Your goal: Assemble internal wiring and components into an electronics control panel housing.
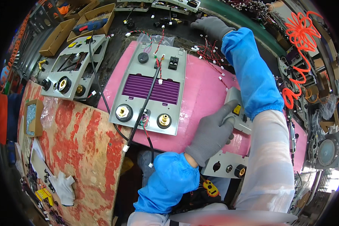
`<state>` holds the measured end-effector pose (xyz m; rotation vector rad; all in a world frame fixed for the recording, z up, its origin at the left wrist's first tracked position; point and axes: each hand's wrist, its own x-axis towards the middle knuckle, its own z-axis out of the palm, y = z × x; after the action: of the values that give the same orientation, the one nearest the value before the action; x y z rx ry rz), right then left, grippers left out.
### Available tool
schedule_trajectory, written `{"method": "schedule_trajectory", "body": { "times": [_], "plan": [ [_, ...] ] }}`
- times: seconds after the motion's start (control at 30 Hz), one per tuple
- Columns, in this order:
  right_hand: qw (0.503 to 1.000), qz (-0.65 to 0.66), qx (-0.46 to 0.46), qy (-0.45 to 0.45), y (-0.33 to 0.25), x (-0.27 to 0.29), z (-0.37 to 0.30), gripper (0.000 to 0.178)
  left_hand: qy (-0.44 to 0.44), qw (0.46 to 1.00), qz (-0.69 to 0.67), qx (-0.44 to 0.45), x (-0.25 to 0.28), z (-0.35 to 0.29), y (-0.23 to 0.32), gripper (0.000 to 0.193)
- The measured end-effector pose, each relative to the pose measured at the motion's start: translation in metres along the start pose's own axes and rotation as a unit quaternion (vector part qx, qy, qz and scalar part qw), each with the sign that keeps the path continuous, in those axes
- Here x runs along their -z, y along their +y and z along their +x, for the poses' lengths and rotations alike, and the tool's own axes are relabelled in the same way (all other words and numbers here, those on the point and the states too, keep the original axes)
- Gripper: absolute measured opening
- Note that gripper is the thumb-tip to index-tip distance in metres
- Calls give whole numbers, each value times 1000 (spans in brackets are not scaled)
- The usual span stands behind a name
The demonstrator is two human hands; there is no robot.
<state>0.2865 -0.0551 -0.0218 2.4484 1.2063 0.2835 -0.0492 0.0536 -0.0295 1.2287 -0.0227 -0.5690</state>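
My left hand (pixel 211 132), in a grey glove, grips the edge of a grey metal front panel (pixel 229 164) with a yellow switch (pixel 237 109) and round sockets. The panel lies at the right edge of a pink mat (pixel 205 88). My right arm in a blue sleeve cover stretches far across the mat. At its end my gloved right hand (pixel 211 26) rests flat on the dark bench among red-and-white wire leads (pixel 209 51), and I see nothing held in it. A second grey panel (pixel 148 84) with a purple finned block and brass terminals lies in the middle of the mat.
A third panel (pixel 73 67) with a black cable lies at the left, with cardboard boxes (pixel 58 35) behind it. A worn red-painted board (pixel 79 150) carries a white glove (pixel 64 186) and small parts. Orange coiled hose (pixel 301 30) hangs at the right.
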Motion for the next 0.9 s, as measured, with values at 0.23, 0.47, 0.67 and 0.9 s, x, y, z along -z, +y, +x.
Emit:
{"method": "schedule_trajectory", "body": {
  "times": [0.23,0.47,0.67,0.9],
  "plan": [
    [948,294,-113,49,-33,64,-90,12,-16,999,-35,-16,3,5,-4,46],
    [867,482,-120,51,-80,124,-255,27,66,996,37,-51,-9,8,0,57],
    [803,544,-241,-39,-115,134,-299,29,61,989,122,-56,-9,7,1,58],
    [840,500,-210,-15,-127,122,-302,27,71,986,141,-58,-8,7,-3,57]
  ]
}}
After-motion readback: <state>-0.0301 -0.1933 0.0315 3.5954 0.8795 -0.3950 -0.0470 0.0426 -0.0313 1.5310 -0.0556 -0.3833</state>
